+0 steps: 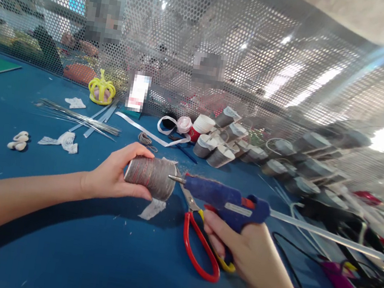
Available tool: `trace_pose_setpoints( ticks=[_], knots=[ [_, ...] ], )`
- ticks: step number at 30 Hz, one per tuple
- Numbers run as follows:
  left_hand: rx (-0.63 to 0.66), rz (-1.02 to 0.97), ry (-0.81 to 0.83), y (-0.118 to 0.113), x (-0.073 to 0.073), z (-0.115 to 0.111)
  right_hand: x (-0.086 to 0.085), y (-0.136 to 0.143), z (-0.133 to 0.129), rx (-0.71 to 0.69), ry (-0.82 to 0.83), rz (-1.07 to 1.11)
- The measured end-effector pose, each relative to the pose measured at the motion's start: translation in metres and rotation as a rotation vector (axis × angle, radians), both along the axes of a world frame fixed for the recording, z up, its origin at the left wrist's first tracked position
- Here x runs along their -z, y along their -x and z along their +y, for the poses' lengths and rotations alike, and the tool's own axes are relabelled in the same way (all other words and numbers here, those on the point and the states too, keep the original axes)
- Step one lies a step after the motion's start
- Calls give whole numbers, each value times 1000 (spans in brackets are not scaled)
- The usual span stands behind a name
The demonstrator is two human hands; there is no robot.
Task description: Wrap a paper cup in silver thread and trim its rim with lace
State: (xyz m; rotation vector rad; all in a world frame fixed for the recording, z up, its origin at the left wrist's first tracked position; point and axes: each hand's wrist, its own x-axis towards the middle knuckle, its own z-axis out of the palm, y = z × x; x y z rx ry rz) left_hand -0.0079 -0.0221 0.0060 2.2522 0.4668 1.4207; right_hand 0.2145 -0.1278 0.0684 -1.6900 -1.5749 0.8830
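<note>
From far off, round the roll [153, 176] I see wires [83, 118] at ten o'clock — ribbon [155, 137] at twelve — glue gun [227, 200] at three.

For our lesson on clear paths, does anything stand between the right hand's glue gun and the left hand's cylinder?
Nothing visible does: the glue gun has its nozzle overlapping the cylinder in view; the scissors lie below, not between.

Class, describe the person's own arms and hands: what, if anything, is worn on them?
The left hand and right hand are bare of gloves, with no ring visible. The left forearm and right forearm show no sleeve, watch or bracelet.
</note>
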Motion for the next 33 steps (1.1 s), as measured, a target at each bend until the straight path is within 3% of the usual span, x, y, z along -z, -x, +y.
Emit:
trace_pose_setpoints(
  ticks=[10, 17, 26, 33],
  knots=[
    [-17, 7, 44, 1, -1, 0, 0, 1, -2, 42, 5, 4],
    [83, -2, -28, 0, 1, 1, -2, 5, 1, 103, 7, 70],
    [102, -17, -32, 1, 0, 1, 2, 5, 4, 115, -12, 99],
    [16, -7, 93, 1, -1, -1, 0, 6, -1, 101, -32, 37]
  ],
)
